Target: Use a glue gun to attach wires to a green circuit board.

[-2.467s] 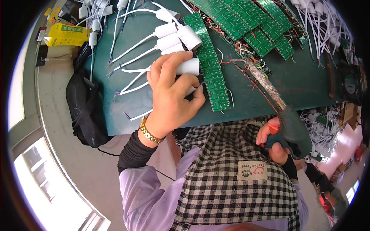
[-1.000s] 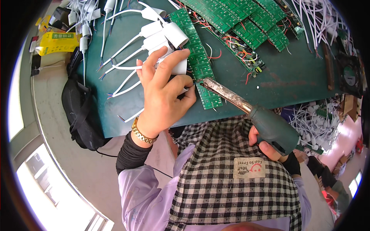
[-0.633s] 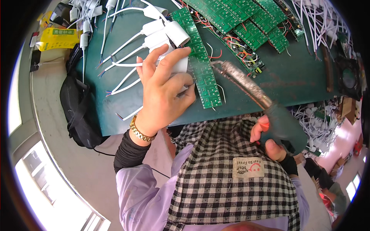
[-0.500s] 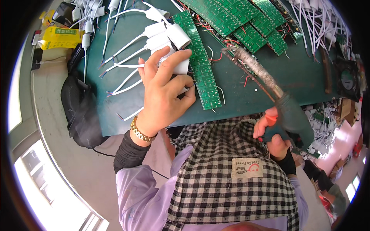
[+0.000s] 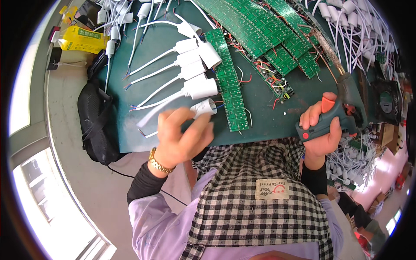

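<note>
On my surface (image 5: 273, 125), the corded sockets (image 5: 203, 88) lie left of the board strip (image 5: 235, 104). Stacked boards (image 5: 255, 32) lie behind that strip and rightward, my soldering gun (image 5: 346, 89) farther right.

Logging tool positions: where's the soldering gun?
Right side of the head view: the soldering gun is in the right hand, its metal barrel near the stacked green circuit boards.

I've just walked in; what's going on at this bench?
A person's right hand grips a pistol-shaped soldering iron, its shaft by the stacked circuit boards. The left hand, blurred, is beside the nearest white cylinder; contact is unclear. More white cylinders with cables lie along a narrow green board.
</note>
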`<state>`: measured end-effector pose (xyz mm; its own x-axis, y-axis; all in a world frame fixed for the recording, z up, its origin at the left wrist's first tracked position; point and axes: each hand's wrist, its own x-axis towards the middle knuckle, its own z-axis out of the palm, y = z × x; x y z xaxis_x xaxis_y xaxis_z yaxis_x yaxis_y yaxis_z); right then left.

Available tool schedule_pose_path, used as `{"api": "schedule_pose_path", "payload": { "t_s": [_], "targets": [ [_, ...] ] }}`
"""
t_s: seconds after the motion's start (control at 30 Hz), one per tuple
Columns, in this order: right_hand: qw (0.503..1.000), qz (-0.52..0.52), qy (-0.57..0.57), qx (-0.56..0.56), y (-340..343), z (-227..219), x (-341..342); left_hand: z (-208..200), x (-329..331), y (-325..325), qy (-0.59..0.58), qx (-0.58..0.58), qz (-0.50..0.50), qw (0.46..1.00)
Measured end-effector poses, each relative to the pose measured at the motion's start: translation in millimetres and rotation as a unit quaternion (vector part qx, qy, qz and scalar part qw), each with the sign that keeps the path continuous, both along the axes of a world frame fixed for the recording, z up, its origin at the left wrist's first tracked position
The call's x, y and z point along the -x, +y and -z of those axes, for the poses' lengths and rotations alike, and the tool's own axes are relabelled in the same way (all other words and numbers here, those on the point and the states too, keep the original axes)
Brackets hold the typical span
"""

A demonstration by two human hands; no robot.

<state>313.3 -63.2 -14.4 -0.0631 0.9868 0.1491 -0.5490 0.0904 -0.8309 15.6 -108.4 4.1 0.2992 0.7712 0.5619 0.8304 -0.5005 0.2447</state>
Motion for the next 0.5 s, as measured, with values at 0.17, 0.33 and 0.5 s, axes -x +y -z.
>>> {"api": "schedule_pose_path", "payload": {
  "t_s": [0.17, 0.33, 0.5],
  "targets": [
    [0.998, -0.006, 0.053, 0.03, 3, -1, 1, -12, 8, -5, 0.022, 0.163, -0.049, 0.985],
    [0.998, -0.018, 0.053, 0.014, 2, 1, 4, -38, 8, 8, 0.145, 0.099, 0.001, 0.985],
    [0.997, -0.026, 0.068, -0.005, -3, 4, 1, -40, -10, 59, 0.086, -0.004, 0.104, 0.991]
  ]
}}
